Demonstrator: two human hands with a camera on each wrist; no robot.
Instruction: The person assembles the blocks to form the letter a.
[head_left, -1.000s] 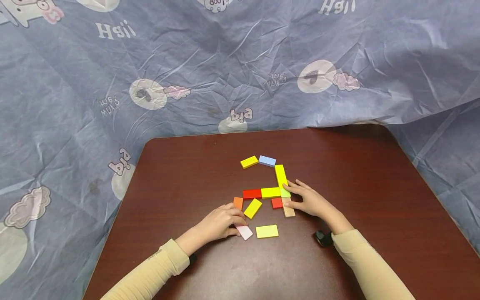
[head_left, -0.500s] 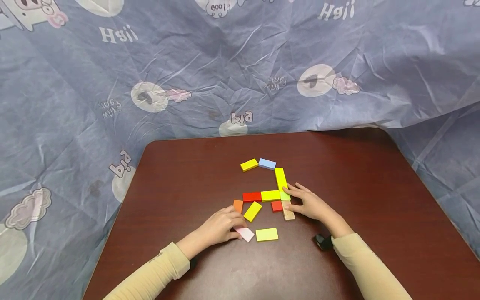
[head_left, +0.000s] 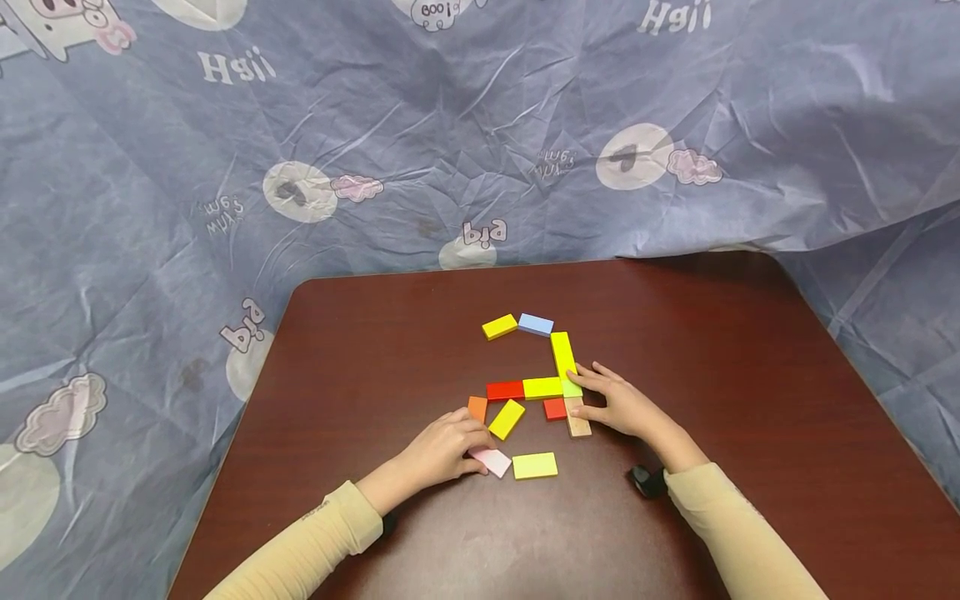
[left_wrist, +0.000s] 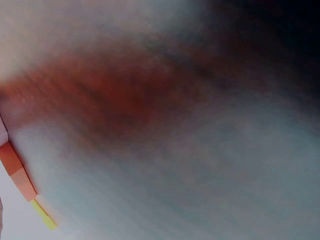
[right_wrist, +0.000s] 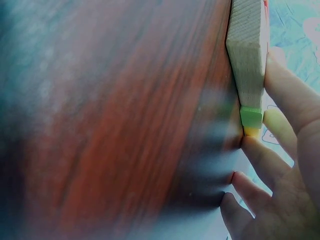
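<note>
My left hand (head_left: 447,447) pinches a pale pink block (head_left: 493,462) between thumb and fingers, its free end close to a light yellow block (head_left: 535,466). An orange block (head_left: 477,407) lies just past the fingers, partly covered. On the other side, my right hand (head_left: 622,406) rests with loosely spread fingers against the row's right edge. Its thumb touches a plain wooden block (right_wrist: 247,60), and its index finger reaches a light green block (right_wrist: 251,117). A yellow block (head_left: 562,354) continues that row away from me. The left wrist view is mostly blurred.
Red (head_left: 505,390) and yellow (head_left: 542,387) blocks form a crossbar left of the green one. A small red block (head_left: 555,408) and a slanted yellow block (head_left: 507,419) lie below. Farther back are a blue block (head_left: 536,324) and another yellow block (head_left: 499,327).
The pink block has turned and slid slightly right in my left hand, its free end now nearer the light yellow block. My right hand has stayed in place.
</note>
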